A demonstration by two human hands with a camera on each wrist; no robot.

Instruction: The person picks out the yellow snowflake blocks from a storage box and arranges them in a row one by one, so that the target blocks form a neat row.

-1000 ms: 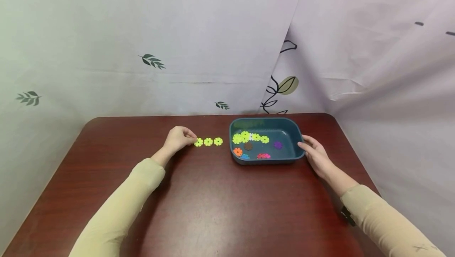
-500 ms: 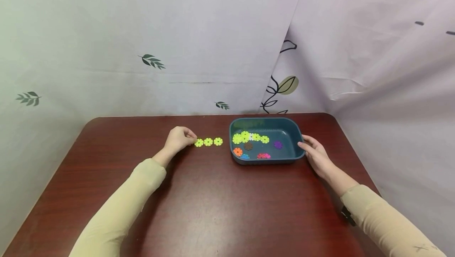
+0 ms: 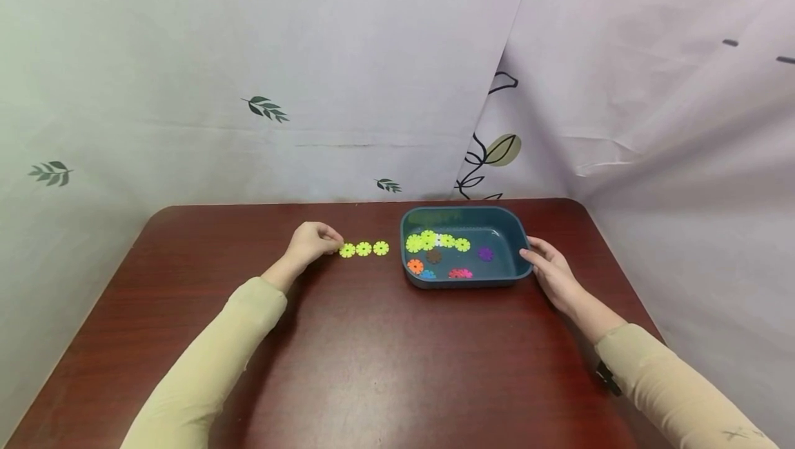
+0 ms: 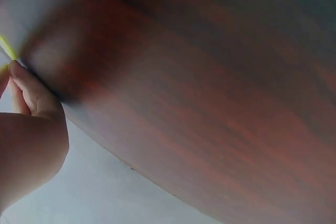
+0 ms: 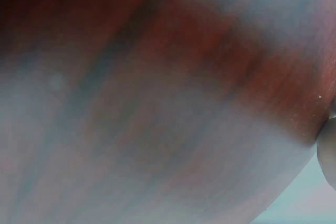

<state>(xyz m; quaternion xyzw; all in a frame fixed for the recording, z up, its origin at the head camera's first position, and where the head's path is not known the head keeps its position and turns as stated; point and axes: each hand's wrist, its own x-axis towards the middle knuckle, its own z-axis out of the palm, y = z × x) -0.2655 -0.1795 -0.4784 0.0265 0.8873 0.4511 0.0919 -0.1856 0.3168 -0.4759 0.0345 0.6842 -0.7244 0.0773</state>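
On the table lie three yellow notched plastic snowflake discs (image 3: 364, 249) in a short row, left of a dark blue-green basin (image 3: 467, 283). My left hand (image 3: 310, 242) pinches the left end of the row between thumb and fingertips. In the left wrist view a thin yellow edge (image 4: 6, 48) shows at those fingertips. My right hand (image 3: 554, 273) grips the basin's right end, thumb at the rim and fingers along the outer wall. Inside the basin lie more yellow discs (image 3: 428, 239), an orange disc (image 3: 415, 266), a purple disc (image 3: 486, 254) and several other colours.
The dark red-brown table (image 3: 373, 352) has rounded far corners. Behind it hangs a pale cloth (image 3: 335, 76) printed with leaves, which continues along the right side. A small dark object (image 3: 609, 378) shows under the right sleeve.
The left-end yellow disc has shifted very slightly under my left fingertips. My right hand and the basin have stayed where they were.
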